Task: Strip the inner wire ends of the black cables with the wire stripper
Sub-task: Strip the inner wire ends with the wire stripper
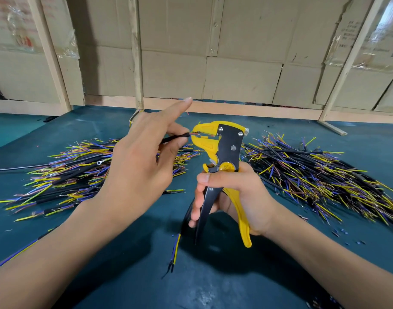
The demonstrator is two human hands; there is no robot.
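Observation:
My right hand [237, 197] grips the handles of a yellow and black wire stripper [224, 152], held upright above the table. My left hand [142, 161] pinches a black cable [175, 137] and holds its coloured inner wire ends in the stripper's yellow jaws [204, 136]. The left index finger points straight out, away from the cable. A second black cable [176, 248] with blue and yellow wire ends hangs down below my right hand, beside the handles.
A pile of black cables [75, 172] with coloured ends lies on the dark green table [124, 275] to the left, another pile [324, 175] to the right. Small insulation scraps [338, 234] dot the table. Cardboard panels [235, 52] in wooden frames stand behind.

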